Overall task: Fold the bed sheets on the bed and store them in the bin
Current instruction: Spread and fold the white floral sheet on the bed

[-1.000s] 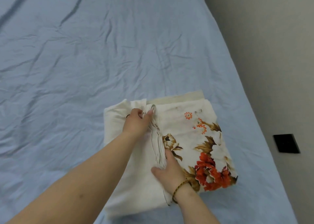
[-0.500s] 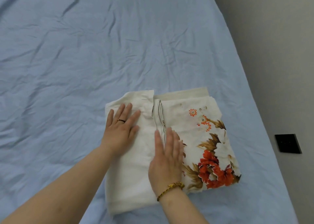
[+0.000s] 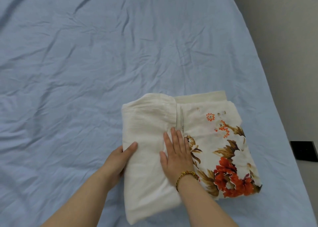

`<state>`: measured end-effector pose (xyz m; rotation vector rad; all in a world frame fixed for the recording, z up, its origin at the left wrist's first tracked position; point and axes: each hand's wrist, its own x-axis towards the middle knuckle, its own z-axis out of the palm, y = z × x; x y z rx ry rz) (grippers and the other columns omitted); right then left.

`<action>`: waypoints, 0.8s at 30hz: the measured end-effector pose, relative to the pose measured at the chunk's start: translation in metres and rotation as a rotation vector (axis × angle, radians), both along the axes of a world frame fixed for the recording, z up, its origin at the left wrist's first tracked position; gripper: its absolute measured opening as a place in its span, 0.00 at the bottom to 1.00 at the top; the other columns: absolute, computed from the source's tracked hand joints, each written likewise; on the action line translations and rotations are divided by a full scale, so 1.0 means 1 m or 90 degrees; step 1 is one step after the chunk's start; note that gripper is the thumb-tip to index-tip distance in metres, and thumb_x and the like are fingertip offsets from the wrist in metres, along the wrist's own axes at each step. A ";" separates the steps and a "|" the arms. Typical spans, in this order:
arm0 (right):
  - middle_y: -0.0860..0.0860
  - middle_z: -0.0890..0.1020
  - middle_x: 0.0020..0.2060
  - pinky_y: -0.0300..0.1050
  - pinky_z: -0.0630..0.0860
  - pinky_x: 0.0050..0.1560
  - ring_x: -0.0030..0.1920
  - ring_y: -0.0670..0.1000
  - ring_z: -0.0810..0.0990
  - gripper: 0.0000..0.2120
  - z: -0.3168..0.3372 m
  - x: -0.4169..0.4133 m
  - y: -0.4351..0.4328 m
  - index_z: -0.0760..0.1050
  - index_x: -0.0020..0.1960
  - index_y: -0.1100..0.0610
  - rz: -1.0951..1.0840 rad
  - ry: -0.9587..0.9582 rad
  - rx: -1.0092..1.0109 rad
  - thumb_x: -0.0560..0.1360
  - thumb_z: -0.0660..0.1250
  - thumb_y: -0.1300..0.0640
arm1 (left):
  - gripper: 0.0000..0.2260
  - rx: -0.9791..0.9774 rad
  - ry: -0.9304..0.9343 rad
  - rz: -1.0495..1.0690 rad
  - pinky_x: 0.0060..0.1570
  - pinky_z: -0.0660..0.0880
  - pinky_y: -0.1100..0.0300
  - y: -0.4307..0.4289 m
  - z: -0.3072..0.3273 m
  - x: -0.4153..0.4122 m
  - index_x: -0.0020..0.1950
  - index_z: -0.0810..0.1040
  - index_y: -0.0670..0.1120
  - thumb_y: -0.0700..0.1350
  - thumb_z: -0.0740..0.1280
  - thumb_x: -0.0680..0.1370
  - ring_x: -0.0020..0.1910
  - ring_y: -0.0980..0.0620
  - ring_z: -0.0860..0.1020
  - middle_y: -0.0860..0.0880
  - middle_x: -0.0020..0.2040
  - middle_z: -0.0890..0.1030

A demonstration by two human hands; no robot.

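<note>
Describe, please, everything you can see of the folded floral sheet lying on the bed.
The folded sheet is a cream, cotton-looking bundle, roughly rectangular, several layers thick. Its left half is plain; its right half shows orange-red flowers and brown leaves. A seam runs down the middle. It lies flat on the blue bed cover, near the bed's right side. The right hand presses flat on its middle; the left hand grips its left edge, thumb on top.
</note>
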<state>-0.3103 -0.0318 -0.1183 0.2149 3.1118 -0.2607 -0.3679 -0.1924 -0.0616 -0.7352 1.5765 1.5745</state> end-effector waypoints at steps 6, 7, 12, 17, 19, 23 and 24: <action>0.55 0.54 0.74 0.49 0.47 0.71 0.75 0.51 0.38 0.33 0.013 0.042 -0.004 0.53 0.74 0.52 0.039 0.012 0.022 0.70 0.53 0.48 | 0.05 -0.077 0.063 0.026 0.35 0.75 0.64 0.001 0.000 0.003 0.47 0.77 0.44 0.45 0.65 0.77 0.40 0.53 0.78 0.49 0.42 0.81; 0.55 0.50 0.76 0.49 0.47 0.72 0.76 0.51 0.39 0.36 0.014 0.058 -0.004 0.48 0.76 0.52 0.058 0.009 0.018 0.69 0.53 0.48 | 0.05 -0.077 0.070 0.024 0.35 0.75 0.64 0.002 0.001 0.003 0.48 0.77 0.44 0.45 0.65 0.77 0.40 0.54 0.78 0.49 0.42 0.80; 0.52 0.41 0.76 0.49 0.45 0.71 0.76 0.50 0.39 0.35 0.018 0.073 -0.001 0.43 0.76 0.52 0.049 -0.038 0.018 0.72 0.51 0.50 | 0.07 -0.066 0.084 0.024 0.38 0.72 0.63 0.003 0.003 0.003 0.53 0.75 0.44 0.45 0.65 0.77 0.40 0.55 0.76 0.49 0.42 0.79; 0.55 0.76 0.63 0.42 0.43 0.70 0.67 0.52 0.62 0.25 0.041 0.048 -0.019 0.67 0.62 0.55 -0.086 -0.094 -0.055 0.65 0.52 0.52 | 0.07 -0.053 0.095 0.030 0.43 0.73 0.60 0.000 0.011 0.006 0.52 0.75 0.45 0.45 0.66 0.77 0.42 0.52 0.77 0.49 0.43 0.79; 0.54 0.64 0.71 0.36 0.36 0.69 0.71 0.52 0.57 0.32 0.054 0.034 -0.029 0.63 0.70 0.56 -0.150 -0.063 -0.097 0.68 0.45 0.50 | 0.05 -0.043 0.096 0.037 0.43 0.74 0.60 -0.004 0.015 0.010 0.49 0.77 0.44 0.45 0.66 0.76 0.41 0.54 0.77 0.50 0.41 0.79; 0.49 0.38 0.75 0.35 0.29 0.66 0.75 0.47 0.37 0.35 0.069 0.020 -0.057 0.39 0.76 0.52 -0.120 -0.208 -0.237 0.69 0.36 0.47 | 0.05 -0.071 0.106 0.072 0.39 0.76 0.61 -0.039 0.032 0.016 0.41 0.77 0.46 0.45 0.67 0.76 0.39 0.53 0.77 0.50 0.39 0.79; 0.50 0.38 0.75 0.36 0.30 0.67 0.75 0.48 0.36 0.36 0.072 0.019 -0.070 0.39 0.76 0.52 -0.096 -0.219 -0.249 0.69 0.34 0.45 | 0.05 -0.083 0.103 0.085 0.41 0.75 0.59 -0.054 0.035 0.017 0.42 0.77 0.45 0.45 0.67 0.76 0.39 0.53 0.77 0.49 0.39 0.79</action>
